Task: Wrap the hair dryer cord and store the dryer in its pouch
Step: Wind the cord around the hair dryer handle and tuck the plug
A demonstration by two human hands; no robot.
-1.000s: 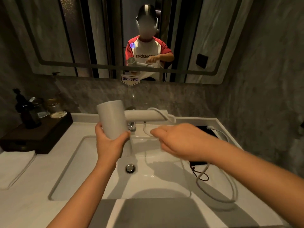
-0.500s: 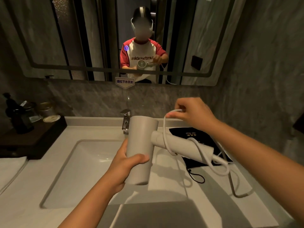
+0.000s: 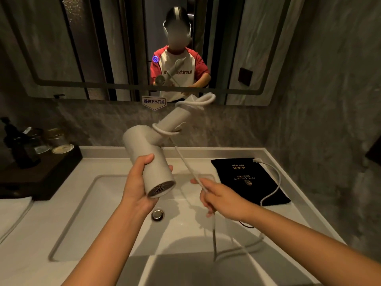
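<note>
My left hand (image 3: 137, 185) grips the barrel of a white hair dryer (image 3: 150, 159) over the sink, grille end toward me and handle pointing up and away. One loop of the white cord (image 3: 186, 162) circles the handle near the barrel, and another loop sits at the handle's tip. My right hand (image 3: 220, 198) pinches the cord below and to the right of the dryer. The rest of the cord trails down over the counter and back to the plug (image 3: 256, 160), which lies on the black pouch (image 3: 245, 178), flat on the counter at the right.
A white sink basin (image 3: 99, 215) with a metal drain (image 3: 157, 215) lies below my hands. A dark tray with bottles and jars (image 3: 31, 153) stands at the left, a white towel (image 3: 12, 213) in front of it. A mirror and stone wall rise behind.
The dryer has swung round so its handle points up and away. My right hand has dropped from above the handle to below the dryer, drawing the cord around the handle.
</note>
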